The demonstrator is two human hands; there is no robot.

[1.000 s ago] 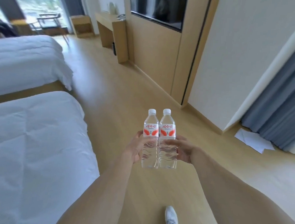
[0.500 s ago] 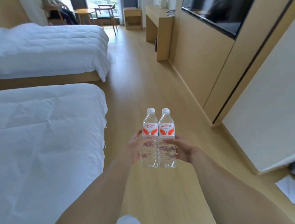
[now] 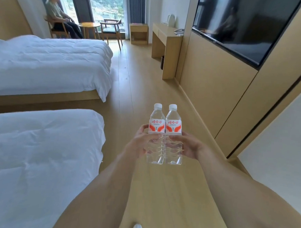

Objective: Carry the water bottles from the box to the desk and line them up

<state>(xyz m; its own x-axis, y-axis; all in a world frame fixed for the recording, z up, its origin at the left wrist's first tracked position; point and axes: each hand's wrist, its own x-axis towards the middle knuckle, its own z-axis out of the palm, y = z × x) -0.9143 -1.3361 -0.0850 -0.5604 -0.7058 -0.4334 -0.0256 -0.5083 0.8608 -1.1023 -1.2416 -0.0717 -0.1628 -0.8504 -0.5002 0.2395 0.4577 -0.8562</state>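
Upright and touching side by side, two clear water bottles, left bottle (image 3: 156,131) and right bottle (image 3: 173,132), hold water under white caps and red-and-white labels. Both arms reach forward over the wooden floor (image 3: 144,82); the left hand (image 3: 139,144) grips one, the right hand (image 3: 188,146) the other. Ahead stands the desk (image 3: 166,38), with two beds, near bed (image 3: 41,152) and far bed (image 3: 50,64), on the left.

Beds (image 3: 45,66) left, desk (image 3: 166,45) ahead right
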